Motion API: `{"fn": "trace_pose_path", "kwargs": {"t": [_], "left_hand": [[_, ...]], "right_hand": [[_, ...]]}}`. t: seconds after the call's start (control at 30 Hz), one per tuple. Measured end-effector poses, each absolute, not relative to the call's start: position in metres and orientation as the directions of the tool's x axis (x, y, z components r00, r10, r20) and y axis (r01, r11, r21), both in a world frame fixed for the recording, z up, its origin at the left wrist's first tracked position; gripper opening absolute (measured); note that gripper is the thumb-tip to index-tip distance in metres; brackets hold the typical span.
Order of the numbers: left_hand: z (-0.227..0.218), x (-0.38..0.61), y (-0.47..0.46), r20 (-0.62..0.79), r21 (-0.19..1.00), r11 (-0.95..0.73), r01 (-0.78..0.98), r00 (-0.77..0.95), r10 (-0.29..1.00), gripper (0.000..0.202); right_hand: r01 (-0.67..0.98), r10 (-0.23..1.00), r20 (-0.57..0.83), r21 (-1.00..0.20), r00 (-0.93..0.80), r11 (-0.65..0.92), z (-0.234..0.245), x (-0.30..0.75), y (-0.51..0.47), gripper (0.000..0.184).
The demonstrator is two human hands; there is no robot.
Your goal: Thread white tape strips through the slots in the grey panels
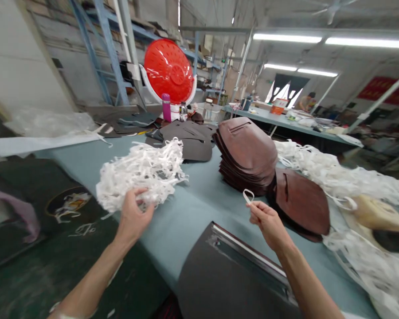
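My right hand (267, 221) pinches a short white strip (248, 195), its free part curled into a small loop above my fingertips. My left hand (135, 216) is at the near edge of a heap of white strips (142, 170), thumb and fingers apart. Whether its fingertips touch single strips I cannot tell. In front of me lies a dark grey curved panel (232, 274) with a pale band along its straight edge. Beyond my right hand stands a stack of brown leather-like pieces (248, 148), with more brown slotted pieces (301, 201) beside it.
Grey cut pieces (189, 137) lie behind the white heap on the blue-green table (173, 226). Long white strips (346, 173) spread along the right side. A red round lamp-like dish (169, 71) and a purple bottle (166, 107) stand at the back. Another person (306, 102) is far off.
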State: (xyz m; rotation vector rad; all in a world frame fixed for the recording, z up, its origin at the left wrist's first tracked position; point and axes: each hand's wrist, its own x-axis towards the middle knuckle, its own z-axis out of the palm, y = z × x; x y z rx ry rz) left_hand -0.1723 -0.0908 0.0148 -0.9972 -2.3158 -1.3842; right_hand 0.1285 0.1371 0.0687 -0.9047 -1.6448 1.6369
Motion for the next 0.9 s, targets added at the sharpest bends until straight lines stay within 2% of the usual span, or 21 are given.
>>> {"fn": "trace_pose_path", "kwargs": {"t": [0.07,0.1,0.13,0.2,0.23,0.27,0.33,0.43,0.53,0.63,0.8,0.9], "left_hand": [[0.035,-0.143,-0.092,0.657,0.557,0.363,0.747,-0.664,0.357,0.036],[0.045,-0.123,-0.089,0.714,0.493,0.351,0.796,-0.600,0.360,0.029],[0.054,-0.101,-0.084,0.740,0.449,0.279,0.849,-0.528,0.416,0.024],[0.066,-0.055,-0.069,0.652,0.435,0.016,0.900,-0.327,0.684,0.026],[0.068,-0.035,-0.060,0.555,0.428,-0.112,0.897,-0.163,0.816,0.026],[0.068,-0.019,-0.052,0.476,0.440,-0.191,0.877,-0.047,0.878,0.024],[0.064,-0.002,-0.042,0.308,0.522,-0.249,0.816,0.093,0.947,0.021],[0.054,-0.006,-0.045,0.081,0.687,-0.133,0.715,0.107,0.991,0.024],[0.046,-0.020,-0.055,-0.043,0.771,-0.041,0.636,0.116,0.992,0.024],[0.039,-0.021,-0.057,-0.041,0.776,-0.016,0.630,0.076,0.996,0.023],[0.033,-0.015,-0.044,-0.119,0.717,0.212,0.664,-0.183,0.976,0.015],[0.034,-0.016,-0.038,-0.140,0.714,0.247,0.655,-0.212,0.967,0.016]], "right_hand": [[0.100,0.820,-0.084,-0.994,-0.567,-0.033,0.064,0.148,0.122,0.031],[0.140,0.806,-0.101,-0.990,-0.583,-0.022,0.062,0.151,0.112,0.029],[0.184,0.782,-0.110,-0.983,-0.613,0.007,0.061,0.150,0.100,0.028],[0.258,0.710,-0.116,-0.961,-0.695,0.095,0.060,0.144,0.075,0.027],[0.283,0.680,-0.119,-0.949,-0.724,0.135,0.059,0.142,0.064,0.029],[0.310,0.678,-0.119,-0.936,-0.725,0.167,0.059,0.143,0.054,0.031],[0.390,0.760,-0.106,-0.898,-0.641,0.203,0.057,0.158,0.042,0.035],[0.555,0.866,-0.095,-0.800,-0.492,0.228,0.049,0.207,0.035,0.036],[0.624,0.848,-0.175,-0.752,-0.501,0.213,0.039,0.256,0.031,0.035],[0.663,0.843,-0.205,-0.716,-0.497,0.216,0.029,0.278,0.024,0.033],[0.786,0.945,-0.172,-0.607,-0.277,0.120,0.015,0.281,0.019,0.038],[0.766,0.954,-0.151,-0.633,-0.260,0.109,0.012,0.285,0.019,0.039]]}}
